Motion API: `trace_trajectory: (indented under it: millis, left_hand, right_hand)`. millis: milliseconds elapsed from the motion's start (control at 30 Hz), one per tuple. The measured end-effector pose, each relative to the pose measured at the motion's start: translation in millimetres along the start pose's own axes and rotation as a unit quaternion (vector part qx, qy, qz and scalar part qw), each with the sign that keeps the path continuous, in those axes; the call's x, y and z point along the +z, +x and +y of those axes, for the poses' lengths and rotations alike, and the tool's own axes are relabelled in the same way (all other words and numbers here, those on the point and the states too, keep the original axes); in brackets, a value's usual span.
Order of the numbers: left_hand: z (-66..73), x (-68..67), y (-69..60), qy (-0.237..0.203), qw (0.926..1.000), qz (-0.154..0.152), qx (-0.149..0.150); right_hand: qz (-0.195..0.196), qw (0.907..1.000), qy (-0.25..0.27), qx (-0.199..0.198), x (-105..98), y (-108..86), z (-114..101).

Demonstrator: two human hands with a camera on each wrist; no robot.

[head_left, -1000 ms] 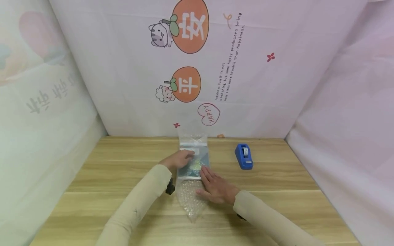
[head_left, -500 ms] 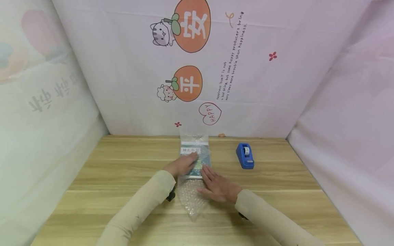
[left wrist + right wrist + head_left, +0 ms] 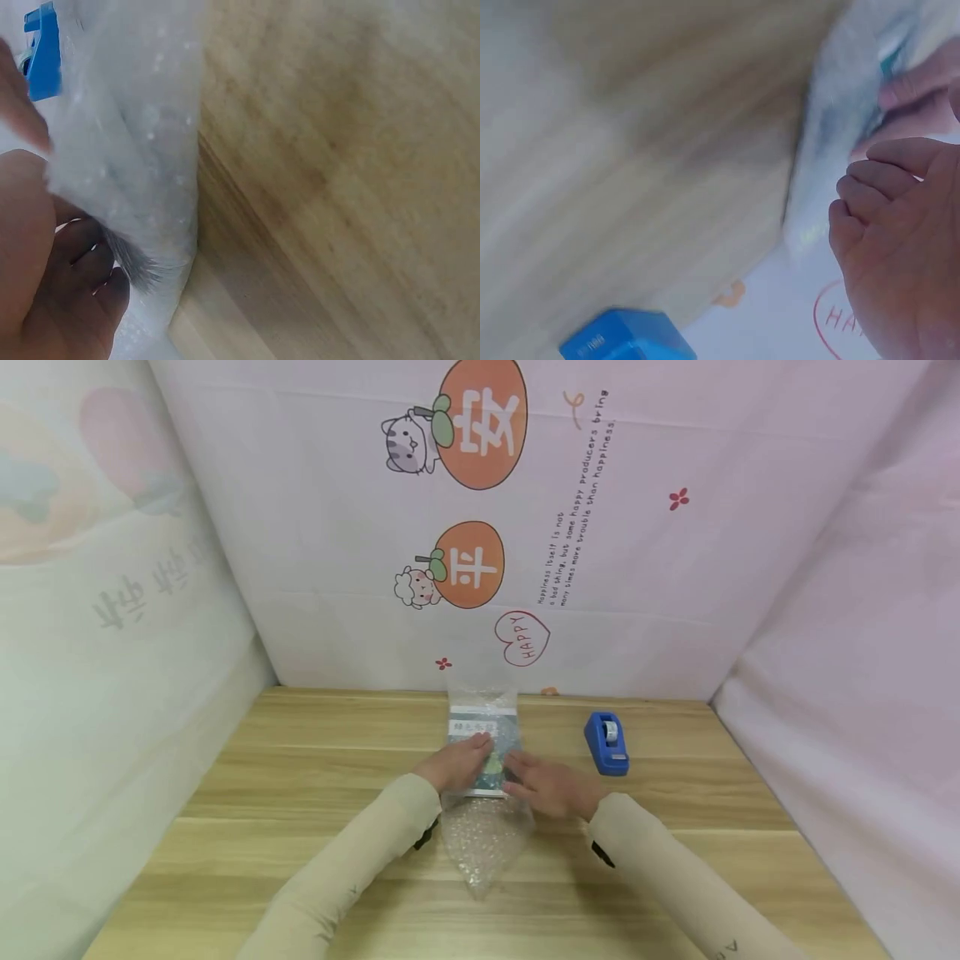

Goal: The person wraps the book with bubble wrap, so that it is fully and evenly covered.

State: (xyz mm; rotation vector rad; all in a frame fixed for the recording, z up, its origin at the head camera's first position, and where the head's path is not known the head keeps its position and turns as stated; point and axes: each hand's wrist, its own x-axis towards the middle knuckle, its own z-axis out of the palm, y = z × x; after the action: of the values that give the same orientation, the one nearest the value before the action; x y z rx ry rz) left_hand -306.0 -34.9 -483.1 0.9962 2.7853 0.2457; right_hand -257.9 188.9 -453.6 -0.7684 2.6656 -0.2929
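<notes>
A thin book with a grey-teal cover and pale lettering lies flat, covered by clear bubble wrap. The wrap extends past the book at both ends and narrows to a point toward me. My left hand rests on the book's left side, its fingers lying across the cover. At the right edge, my right hand touches the wrap with loosely bent fingers and looks slightly blurred. In the left wrist view, the bubble wrap hides the book's cover.
A blue tape dispenser with a roll in it stands to the right at the back of the wooden table. White printed cloth rises behind the table and along both sides.
My right hand has lifted and shifted slightly up along the book's right edge. My left hand stays on the cover, a little lower than at first. The head view has drifted slightly.
</notes>
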Motion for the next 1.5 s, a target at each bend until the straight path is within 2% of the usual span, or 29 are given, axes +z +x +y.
trace_trajectory:
  millis: [233,567,733,1067,1167,1300,1500]
  left_hand:
    - [1.5,-2.9,2.0,0.016,0.9999,0.004,-0.003]
    - [5.9,-7.0,-1.6,0.013,0.9998,-0.009,-0.013]
    - [5.9,-8.6,-2.5,0.026,0.9997,-0.003,0.003]
    - [-13.2,-13.7,-5.1,0.018,0.9982,-0.02,0.053]
    - [-16.2,-15.0,-13.3,0.018,0.997,-0.026,0.07]
    - [-15.3,-22.9,-33.3,0.019,0.9948,-0.03,0.096]
    - [-10.0,-32.3,-73.0,0.076,0.9895,-0.032,0.118]
  right_hand:
    - [0.022,0.9993,-0.025,0.016,-11,21.0,14]
    - [0.035,0.9986,-0.038,0.008,5,38.4,28]
    - [0.032,0.9987,-0.037,0.012,9,40.1,30]
    - [0.027,0.9985,-0.044,0.02,14,43.0,31]
    - [0.021,0.9989,-0.036,0.022,13,41.7,30]
    - [0.018,0.9989,-0.038,0.021,11,40.8,30]
    - [0.023,0.9989,-0.036,0.016,12,40.0,30]
